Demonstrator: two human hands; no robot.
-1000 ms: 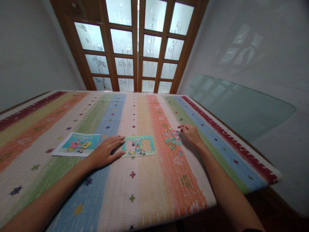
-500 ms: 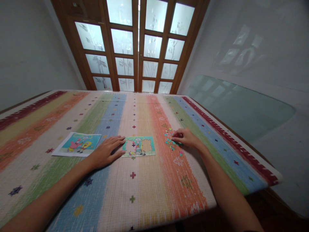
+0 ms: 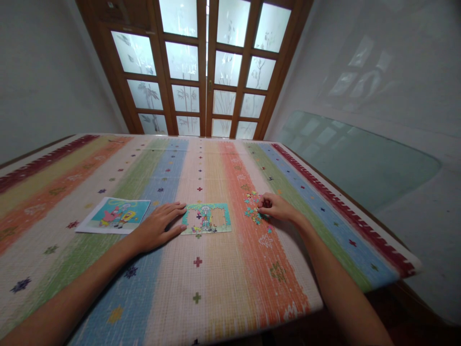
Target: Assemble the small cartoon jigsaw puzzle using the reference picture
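Note:
A partly joined jigsaw puzzle [image 3: 206, 218] lies flat on the striped tablecloth, with its border and a middle column filled and gaps on both sides of that column. My left hand [image 3: 160, 226] rests with fingers spread at the puzzle's left edge. To the right is a small heap of loose puzzle pieces [image 3: 252, 211], mostly teal, with some pink and yellow. My right hand [image 3: 275, 206] is over the heap's right side, thumb and fingers pinched together; whatever is between the fingertips is too small to make out. A printed reference picture [image 3: 120, 213] of cartoon figures lies left of my left hand.
A striped tablecloth [image 3: 180, 288] covers the table, whose near edge runs across the lower right. Wooden doors with frosted panes [image 3: 187, 67] stand beyond the far edge. A pale glass-like panel [image 3: 353, 149] is at the right wall.
My right hand has shifted very slightly to the right over the loose pieces, its fingers drawn closer together. My left hand and the puzzle stay in place.

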